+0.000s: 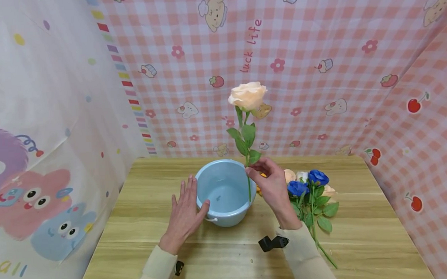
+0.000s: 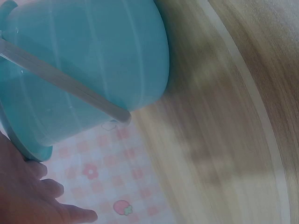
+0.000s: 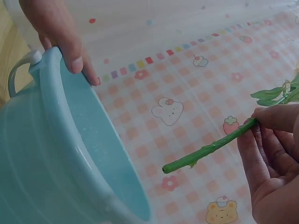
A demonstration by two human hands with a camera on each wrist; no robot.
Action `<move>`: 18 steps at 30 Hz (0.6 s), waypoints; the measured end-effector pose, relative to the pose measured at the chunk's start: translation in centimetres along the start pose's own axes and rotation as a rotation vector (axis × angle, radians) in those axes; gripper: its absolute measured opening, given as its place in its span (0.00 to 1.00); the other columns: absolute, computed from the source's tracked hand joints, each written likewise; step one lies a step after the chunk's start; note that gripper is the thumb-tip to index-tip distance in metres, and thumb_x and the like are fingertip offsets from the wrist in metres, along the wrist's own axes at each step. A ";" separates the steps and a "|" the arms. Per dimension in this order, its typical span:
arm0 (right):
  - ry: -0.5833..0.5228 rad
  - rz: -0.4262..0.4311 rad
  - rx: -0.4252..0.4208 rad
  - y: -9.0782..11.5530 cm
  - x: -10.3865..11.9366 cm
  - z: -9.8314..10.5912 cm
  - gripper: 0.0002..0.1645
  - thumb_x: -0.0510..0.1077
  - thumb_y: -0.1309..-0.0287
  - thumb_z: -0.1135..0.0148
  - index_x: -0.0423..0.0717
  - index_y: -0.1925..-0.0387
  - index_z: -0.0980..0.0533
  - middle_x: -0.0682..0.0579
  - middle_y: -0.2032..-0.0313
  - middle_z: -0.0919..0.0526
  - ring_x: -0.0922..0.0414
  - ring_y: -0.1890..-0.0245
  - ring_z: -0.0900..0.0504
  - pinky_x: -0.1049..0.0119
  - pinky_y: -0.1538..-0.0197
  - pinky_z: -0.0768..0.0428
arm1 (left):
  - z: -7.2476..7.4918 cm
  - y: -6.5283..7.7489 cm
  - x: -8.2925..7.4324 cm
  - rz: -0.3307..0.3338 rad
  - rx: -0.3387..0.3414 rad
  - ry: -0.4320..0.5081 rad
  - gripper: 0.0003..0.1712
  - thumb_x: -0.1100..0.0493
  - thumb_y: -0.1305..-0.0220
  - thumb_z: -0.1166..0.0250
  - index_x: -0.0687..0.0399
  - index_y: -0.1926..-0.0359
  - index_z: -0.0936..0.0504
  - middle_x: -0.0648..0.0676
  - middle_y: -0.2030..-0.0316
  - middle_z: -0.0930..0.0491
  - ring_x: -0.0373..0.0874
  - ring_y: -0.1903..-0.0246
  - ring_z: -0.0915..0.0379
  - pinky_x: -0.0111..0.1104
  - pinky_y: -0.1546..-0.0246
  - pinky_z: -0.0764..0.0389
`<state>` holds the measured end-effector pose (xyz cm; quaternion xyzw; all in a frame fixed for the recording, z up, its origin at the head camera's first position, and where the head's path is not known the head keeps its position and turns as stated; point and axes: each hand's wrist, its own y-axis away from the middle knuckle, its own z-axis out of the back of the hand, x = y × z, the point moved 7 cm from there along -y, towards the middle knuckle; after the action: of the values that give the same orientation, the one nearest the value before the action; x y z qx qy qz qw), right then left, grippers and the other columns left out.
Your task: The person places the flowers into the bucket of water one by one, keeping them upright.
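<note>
A light blue bucket stands on the wooden table. My left hand rests against its left rim, fingers spread and fairly straight, thumb over the edge; the right wrist view shows that same hand at the rim. Between thumb and fingers, my right hand pinches the green stem of a cream rose. The bloom stands upright above the bucket's right side. In the right wrist view, the cut end of the stem is free, apart from the bucket wall.
Right of the bucket lies a bunch of flowers with blue roses, pale blooms and long stems, partly behind my right arm. An orange flower is mostly hidden by my right hand. A checked cloth hangs behind the table.
</note>
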<state>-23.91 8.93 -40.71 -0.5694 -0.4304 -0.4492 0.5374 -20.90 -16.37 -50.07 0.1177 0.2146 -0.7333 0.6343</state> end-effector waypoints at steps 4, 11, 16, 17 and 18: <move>-0.020 0.022 0.006 -0.4 0.0 -0.7 0.15 0.31 0.39 0.30 0.35 0.50 0.18 0.43 0.57 0.12 0.57 0.55 0.14 0.67 0.51 0.15 | -0.1 0.0 -0.1 0.006 0.002 0.001 0.48 0.40 0.25 0.47 0.62 0.18 0.53 0.59 0.18 0.57 0.61 0.20 0.62 0.72 0.30 0.52; 0.010 -0.007 0.012 -0.7 -0.9 -1.7 0.14 0.33 0.39 0.29 0.37 0.52 0.19 0.43 0.57 0.12 0.54 0.53 0.15 0.66 0.49 0.15 | -0.1 0.0 0.1 0.016 0.008 -0.003 0.48 0.41 0.25 0.47 0.61 0.17 0.54 0.58 0.18 0.58 0.62 0.20 0.62 0.72 0.30 0.51; 0.008 -0.031 0.021 -0.7 -1.7 -2.2 0.14 0.33 0.39 0.29 0.37 0.52 0.19 0.43 0.57 0.13 0.51 0.51 0.15 0.66 0.49 0.15 | -0.2 0.1 0.1 0.018 0.013 0.007 0.48 0.41 0.25 0.46 0.60 0.17 0.54 0.58 0.18 0.57 0.61 0.20 0.62 0.72 0.30 0.51; 0.011 -0.035 0.021 -0.7 -1.8 -2.2 0.14 0.33 0.39 0.29 0.37 0.52 0.19 0.43 0.57 0.13 0.50 0.51 0.15 0.66 0.49 0.15 | -0.2 0.1 0.1 0.018 0.013 0.012 0.48 0.41 0.25 0.46 0.60 0.17 0.54 0.58 0.18 0.57 0.61 0.20 0.62 0.72 0.30 0.51; 0.017 -0.039 0.021 -0.7 -2.0 -2.3 0.14 0.33 0.38 0.29 0.37 0.52 0.19 0.43 0.57 0.13 0.50 0.50 0.15 0.66 0.49 0.15 | -0.3 0.0 0.1 0.019 0.012 0.014 0.48 0.42 0.25 0.45 0.60 0.17 0.54 0.59 0.18 0.56 0.61 0.20 0.62 0.73 0.30 0.51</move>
<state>-25.15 6.69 -42.46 -0.5514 -0.4413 -0.4599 0.5382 -20.90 -16.36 -50.36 0.1288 0.2137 -0.7276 0.6390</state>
